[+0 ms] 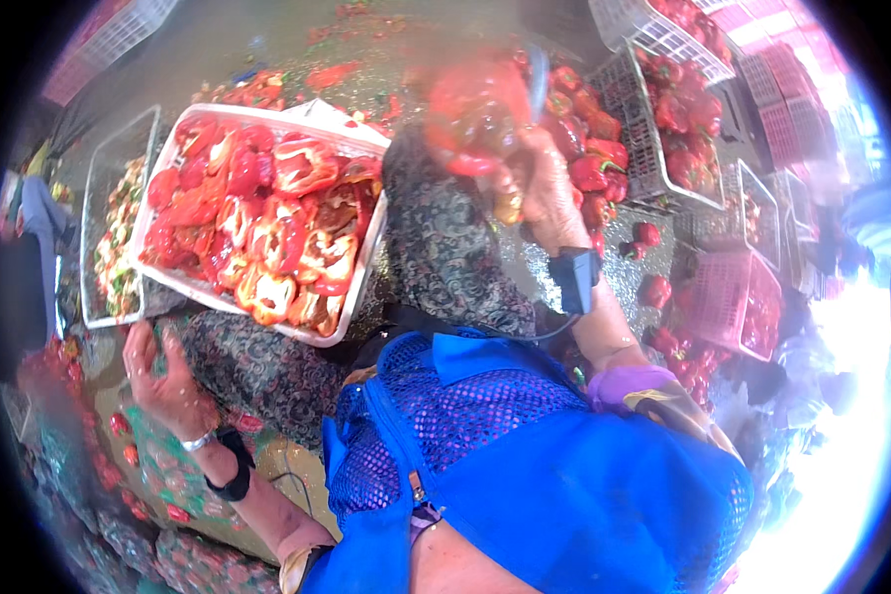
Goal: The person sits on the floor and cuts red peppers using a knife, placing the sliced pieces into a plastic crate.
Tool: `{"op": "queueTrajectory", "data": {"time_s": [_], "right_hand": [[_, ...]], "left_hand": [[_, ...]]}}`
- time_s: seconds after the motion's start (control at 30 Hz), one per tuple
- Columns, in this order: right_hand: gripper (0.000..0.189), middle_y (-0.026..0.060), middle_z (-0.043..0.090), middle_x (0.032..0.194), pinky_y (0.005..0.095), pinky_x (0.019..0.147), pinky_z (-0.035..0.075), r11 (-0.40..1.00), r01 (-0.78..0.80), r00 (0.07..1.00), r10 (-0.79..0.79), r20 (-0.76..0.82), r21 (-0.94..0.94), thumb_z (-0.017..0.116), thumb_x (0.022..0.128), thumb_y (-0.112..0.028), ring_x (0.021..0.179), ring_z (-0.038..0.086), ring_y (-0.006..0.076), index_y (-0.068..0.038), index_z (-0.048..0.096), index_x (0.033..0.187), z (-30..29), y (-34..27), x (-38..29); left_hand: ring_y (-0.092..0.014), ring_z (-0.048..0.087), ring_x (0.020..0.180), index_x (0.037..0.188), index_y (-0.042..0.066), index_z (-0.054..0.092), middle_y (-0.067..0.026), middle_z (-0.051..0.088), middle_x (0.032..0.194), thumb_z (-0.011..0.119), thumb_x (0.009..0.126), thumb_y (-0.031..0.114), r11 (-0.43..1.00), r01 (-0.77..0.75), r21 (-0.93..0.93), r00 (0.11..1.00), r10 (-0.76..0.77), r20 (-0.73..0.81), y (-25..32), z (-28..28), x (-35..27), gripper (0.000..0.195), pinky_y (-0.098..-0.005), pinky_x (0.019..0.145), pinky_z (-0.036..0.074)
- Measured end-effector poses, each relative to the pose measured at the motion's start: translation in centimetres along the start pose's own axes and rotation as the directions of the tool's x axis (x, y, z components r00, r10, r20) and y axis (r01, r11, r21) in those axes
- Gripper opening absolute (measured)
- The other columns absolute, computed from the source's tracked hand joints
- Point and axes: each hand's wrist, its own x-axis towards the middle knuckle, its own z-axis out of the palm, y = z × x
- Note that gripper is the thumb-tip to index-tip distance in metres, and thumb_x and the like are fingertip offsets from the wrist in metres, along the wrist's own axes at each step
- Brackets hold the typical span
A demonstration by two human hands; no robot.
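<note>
My right hand is raised over the wet floor beyond my right knee, holding a blurred red bell pepper. A small yellowish piece shows by its fingers; I cannot tell what it is. My left hand is beside my left knee with fingers apart and no object seen in it. Across my lap leans a white plastic crate filled with halved, opened red peppers. Just beyond my left hand stands a clear-sided crate with pale pepper cores and seeds.
Whole red peppers are heaped at right, beside a grey crate of peppers. A pink crate lies farther right. Net sacks lie at lower left. Pepper scraps litter the wet floor ahead.
</note>
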Motion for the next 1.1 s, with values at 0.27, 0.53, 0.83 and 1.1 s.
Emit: {"op": "queueTrajectory", "data": {"time_s": [0.27,0.53,0.83,1.1], "right_hand": [[0.020,0.0037,0.057,0.078,0.0231,0.041,0.039,0.919,0.334,0.872,-0.385,-0.301,-0.207,0.063,0.080,-0.024,0.049,0.048,0.0135,-0.010,0.055,0.092,-15.7,-5.8,0.3],[0.027,0.0033,0.053,0.074,0.0236,0.041,0.040,0.919,0.327,0.830,-0.390,-0.399,-0.219,0.066,0.078,-0.027,0.049,0.050,0.0142,-0.011,0.052,0.094,-23.5,-7.4,0.1],[0.042,0.0012,0.051,0.074,0.0211,0.043,0.037,0.913,0.273,0.707,-0.404,-0.580,-0.303,0.064,0.077,-0.043,0.055,0.047,0.0099,-0.009,0.053,0.099,-26.6,-5.7,-3.8],[0.045,0.0015,0.055,0.080,0.0201,0.045,0.039,0.915,0.330,0.672,-0.400,-0.624,-0.232,0.060,0.078,-0.048,0.058,0.049,0.0093,-0.011,0.054,0.102,-35.2,-7.7,-2.0]], "left_hand": [[-0.014,0.058,0.078,0.096,0.000,0.058,-0.0054,0.062,0.085,0.060,0.083,0.006,0.852,0.441,0.281,0.828,-0.507,0.238,-11.5,-3.7,-6.5,0.015,-0.0268,0.072,0.047],[-0.017,0.058,0.078,0.105,-0.003,0.054,-0.0053,0.061,0.096,0.050,0.084,0.002,0.381,0.907,-0.178,0.419,-0.790,0.447,-21.0,-3.3,-13.6,0.022,-0.0265,0.073,0.046],[-0.017,0.057,0.074,0.099,-0.002,0.054,-0.0052,0.060,0.089,0.052,0.082,0.003,0.238,0.820,0.521,0.093,-0.953,0.289,-25.6,-6.6,-26.0,0.018,-0.0282,0.069,0.046],[-0.016,0.056,0.070,0.094,-0.001,0.055,-0.0052,0.059,0.083,0.053,0.081,0.004,0.248,0.771,0.587,0.068,-0.948,0.311,-25.1,-6.0,-28.3,0.014,-0.0298,0.065,0.045]]}}
